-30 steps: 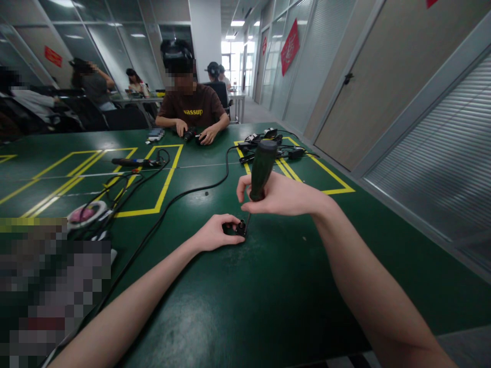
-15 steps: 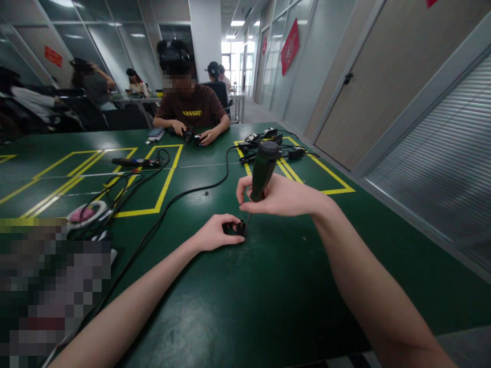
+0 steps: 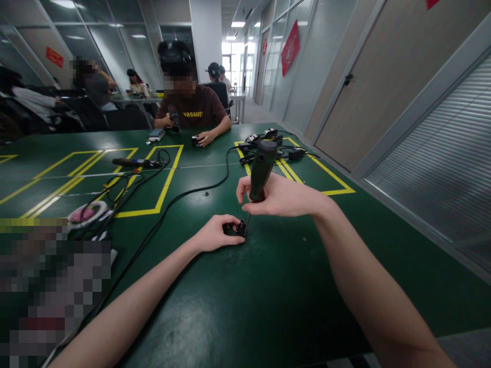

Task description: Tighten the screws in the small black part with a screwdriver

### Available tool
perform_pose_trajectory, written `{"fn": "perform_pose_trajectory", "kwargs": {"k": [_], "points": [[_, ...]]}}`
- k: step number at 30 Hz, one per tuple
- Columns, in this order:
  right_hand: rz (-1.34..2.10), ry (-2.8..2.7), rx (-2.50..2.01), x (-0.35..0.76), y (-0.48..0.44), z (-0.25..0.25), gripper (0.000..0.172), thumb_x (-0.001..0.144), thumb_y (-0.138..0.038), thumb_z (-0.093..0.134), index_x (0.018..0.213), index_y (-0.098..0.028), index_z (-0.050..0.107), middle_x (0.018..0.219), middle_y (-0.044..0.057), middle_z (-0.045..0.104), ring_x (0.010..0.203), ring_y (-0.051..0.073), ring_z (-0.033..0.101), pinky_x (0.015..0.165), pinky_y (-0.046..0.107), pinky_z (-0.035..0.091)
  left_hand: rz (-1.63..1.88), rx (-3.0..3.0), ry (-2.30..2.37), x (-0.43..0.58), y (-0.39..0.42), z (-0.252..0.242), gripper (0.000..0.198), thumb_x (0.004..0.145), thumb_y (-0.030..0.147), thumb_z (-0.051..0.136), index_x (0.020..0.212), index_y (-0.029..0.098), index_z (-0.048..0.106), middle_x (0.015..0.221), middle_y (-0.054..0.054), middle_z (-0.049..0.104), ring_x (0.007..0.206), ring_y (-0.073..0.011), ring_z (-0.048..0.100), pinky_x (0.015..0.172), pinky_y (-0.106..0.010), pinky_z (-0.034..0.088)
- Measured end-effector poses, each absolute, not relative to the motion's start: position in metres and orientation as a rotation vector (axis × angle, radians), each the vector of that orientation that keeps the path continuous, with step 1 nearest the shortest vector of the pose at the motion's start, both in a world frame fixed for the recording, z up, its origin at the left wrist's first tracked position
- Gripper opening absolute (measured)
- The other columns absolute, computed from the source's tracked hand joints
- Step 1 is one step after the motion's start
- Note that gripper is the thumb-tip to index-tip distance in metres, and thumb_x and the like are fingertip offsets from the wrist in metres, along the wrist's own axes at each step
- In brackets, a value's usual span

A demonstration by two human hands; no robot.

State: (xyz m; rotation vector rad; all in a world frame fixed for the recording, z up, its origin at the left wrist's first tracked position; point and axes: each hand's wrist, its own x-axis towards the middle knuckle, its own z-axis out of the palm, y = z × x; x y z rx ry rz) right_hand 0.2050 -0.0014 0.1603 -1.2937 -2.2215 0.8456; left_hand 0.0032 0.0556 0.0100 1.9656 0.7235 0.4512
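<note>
My right hand (image 3: 280,197) is wrapped round a dark green screwdriver (image 3: 261,169) that stands nearly upright, its thin shaft pointing down onto a small black part (image 3: 240,228) on the green table (image 3: 268,286). My left hand (image 3: 215,233) pinches that small black part and holds it down on the tabletop. The part is mostly hidden by my fingers.
A black cable (image 3: 180,197) runs across the table from a pile of black adapters (image 3: 268,140) at the far right. A pink and white reel (image 3: 82,214) and tangled wires lie at left. A person in a brown shirt (image 3: 194,110) sits opposite, holding a tool.
My hands and the screwdriver stay almost still. The person opposite has lifted one hand with a dark tool off the table.
</note>
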Motion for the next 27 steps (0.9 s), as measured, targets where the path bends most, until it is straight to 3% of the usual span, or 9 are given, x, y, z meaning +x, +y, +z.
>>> {"fn": "perform_pose_trajectory", "kwargs": {"k": [9, 15, 19, 27], "points": [[0.843, -2.214, -1.296, 0.2057, -0.0009, 0.1598, 0.019, 0.069, -0.011, 0.063, 0.086, -0.019, 0.061, 0.075, -0.003, 0.058, 0.066, 0.013, 0.052, 0.061, 0.026, 0.04, 0.459, 1.969, 0.721, 0.0035, 0.056, 0.0084, 0.036, 0.075, 0.034, 0.082, 0.105, 0.014, 0.077, 0.098, -0.006, 0.077, 0.093, -0.0224, 0.069, 0.09, -0.034, 0.052], [0.803, -2.215, -1.296, 0.2031, -0.0009, 0.1609, 0.011, 0.078, -0.027, 0.066, 0.08, -0.019, 0.06, 0.074, -0.002, 0.059, 0.065, 0.013, 0.049, 0.062, 0.028, 0.038, 0.457, 1.974, 0.695, 0.0029, 0.0572, 0.0061, 0.036, 0.076, 0.035, 0.082, 0.105, 0.015, 0.077, 0.099, -0.006, 0.078, 0.095, -0.0224, 0.07, 0.091, -0.034, 0.053], [0.789, -2.214, -1.291, 0.2032, -0.001, 0.1611, 0.006, 0.077, -0.022, 0.064, 0.081, -0.019, 0.06, 0.075, -0.003, 0.058, 0.066, 0.013, 0.049, 0.064, 0.028, 0.038, 0.456, 1.978, 0.702, 0.0026, 0.0573, 0.0062, 0.036, 0.076, 0.035, 0.082, 0.104, 0.014, 0.077, 0.1, -0.006, 0.078, 0.094, -0.0223, 0.069, 0.091, -0.033, 0.052], [0.886, -2.174, -1.278, 0.2056, -0.0021, 0.1611, 0.017, 0.069, -0.014, 0.063, 0.085, -0.019, 0.06, 0.074, -0.004, 0.057, 0.064, 0.013, 0.05, 0.062, 0.027, 0.039, 0.456, 1.976, 0.705, 0.0026, 0.0569, 0.0073, 0.036, 0.075, 0.035, 0.082, 0.104, 0.014, 0.077, 0.1, -0.006, 0.078, 0.094, -0.0222, 0.069, 0.091, -0.033, 0.053]]}}
